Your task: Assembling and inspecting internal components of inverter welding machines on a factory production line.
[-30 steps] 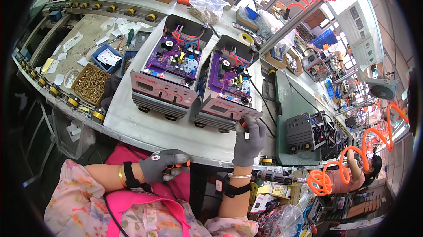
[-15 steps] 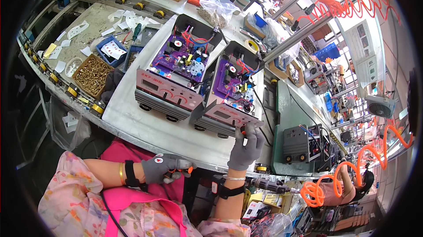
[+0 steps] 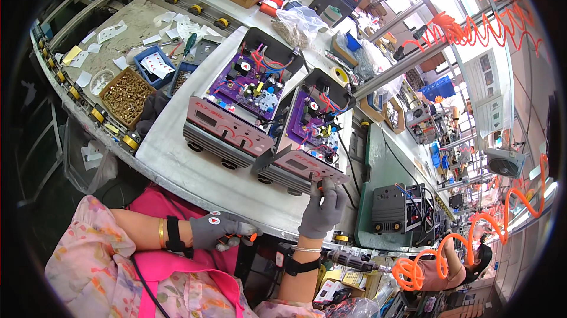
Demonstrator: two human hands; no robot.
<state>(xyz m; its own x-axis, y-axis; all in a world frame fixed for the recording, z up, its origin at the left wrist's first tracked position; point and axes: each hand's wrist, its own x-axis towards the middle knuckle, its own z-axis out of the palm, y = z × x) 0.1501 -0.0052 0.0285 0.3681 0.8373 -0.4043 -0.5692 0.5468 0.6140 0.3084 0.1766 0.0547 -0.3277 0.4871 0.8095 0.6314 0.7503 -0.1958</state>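
Note:
Two opened welding machines stand side by side, the left machine (image 3: 227,135) and the right machine (image 3: 307,164), each with a purple circuit board and a light front panel. My right hand (image 3: 322,210), in a grey glove, reaches up to the lower edge of the right machine's panel. Its fingertips pinch a small orange-tipped piece, probably a knob, against or just before the panel; contact is partly hidden. Low in front of me, my gloved left hand (image 3: 221,229) is curled round small orange-and-black knobs (image 3: 253,237), mostly covered by the fingers.
Left of the machines are a cardboard box of brass fittings (image 3: 127,96), a blue bin (image 3: 155,67) and a screwdriver (image 3: 189,43). A finished-looking machine (image 3: 396,205) sits on a green board at right. An orange coiled hose (image 3: 413,271) hangs near a power driver (image 3: 354,260).
The whole view has shifted slightly. My right hand stays at the right panel, its fingertips a little further left. The left fingers have shifted around the knobs, one orange tip still showing.

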